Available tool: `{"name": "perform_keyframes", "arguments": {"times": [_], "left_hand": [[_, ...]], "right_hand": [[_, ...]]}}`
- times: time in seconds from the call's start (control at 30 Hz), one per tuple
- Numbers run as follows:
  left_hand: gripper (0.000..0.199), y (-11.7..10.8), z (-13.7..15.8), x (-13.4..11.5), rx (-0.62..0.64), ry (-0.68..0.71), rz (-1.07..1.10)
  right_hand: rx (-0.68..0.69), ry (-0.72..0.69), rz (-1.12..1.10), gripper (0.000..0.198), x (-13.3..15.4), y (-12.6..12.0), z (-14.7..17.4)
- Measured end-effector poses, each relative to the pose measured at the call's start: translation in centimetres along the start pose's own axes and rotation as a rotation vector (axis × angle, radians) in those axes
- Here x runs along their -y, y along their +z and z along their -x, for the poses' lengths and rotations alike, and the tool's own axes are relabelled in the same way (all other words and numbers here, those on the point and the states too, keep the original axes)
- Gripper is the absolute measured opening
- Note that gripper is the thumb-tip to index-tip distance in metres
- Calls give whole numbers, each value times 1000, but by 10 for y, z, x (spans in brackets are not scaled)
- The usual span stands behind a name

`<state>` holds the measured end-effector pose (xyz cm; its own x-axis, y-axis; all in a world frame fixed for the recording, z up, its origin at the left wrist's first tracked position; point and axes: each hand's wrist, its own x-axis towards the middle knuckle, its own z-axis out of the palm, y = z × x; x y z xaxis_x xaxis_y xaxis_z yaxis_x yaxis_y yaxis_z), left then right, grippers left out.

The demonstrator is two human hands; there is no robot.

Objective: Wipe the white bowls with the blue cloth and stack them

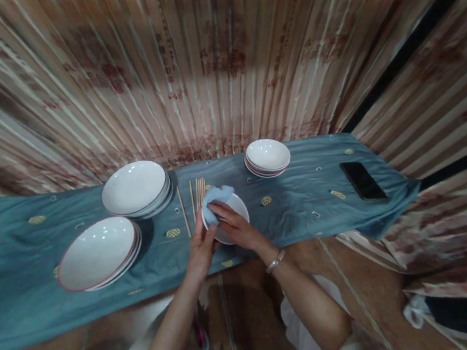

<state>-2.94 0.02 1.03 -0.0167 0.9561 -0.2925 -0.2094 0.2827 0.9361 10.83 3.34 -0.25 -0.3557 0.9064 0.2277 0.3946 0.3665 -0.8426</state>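
In front of me, over the near edge of the table, a white bowl is held tilted. My left hand grips its left rim, thumb on the inner side. A light blue cloth lies in the bowl and over its far left rim. Fingers of my right hand press the cloth against the inside of the bowl; a bracelet circles that wrist. Several wooden chopsticks lie just beyond and left of my hands, partly hidden by the cloth and bowl.
Stacked large white plates stand at the back left, with red-rimmed plates nearer me. A stack of small bowls sits back right, and a black phone farther right. A blue-green cloth covers the table; a curtain hangs behind.
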Motion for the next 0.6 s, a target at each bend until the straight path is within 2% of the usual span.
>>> {"name": "perform_keyframes", "arguments": {"times": [0.17,0.33,0.47,0.6], "left_hand": [[82,1,3,-2,23,34,-6],[84,2,4,-3,38,37,-16],[86,2,4,-4,34,42,-48],[86,3,3,-5,28,33,-52]], "right_hand": [[-54,-4,357,55,3,-4,3],[-12,136,685,53,14,-12,7],[13,188,796,47,15,-15,10],[33,198,814,39,11,-17,13]]}}
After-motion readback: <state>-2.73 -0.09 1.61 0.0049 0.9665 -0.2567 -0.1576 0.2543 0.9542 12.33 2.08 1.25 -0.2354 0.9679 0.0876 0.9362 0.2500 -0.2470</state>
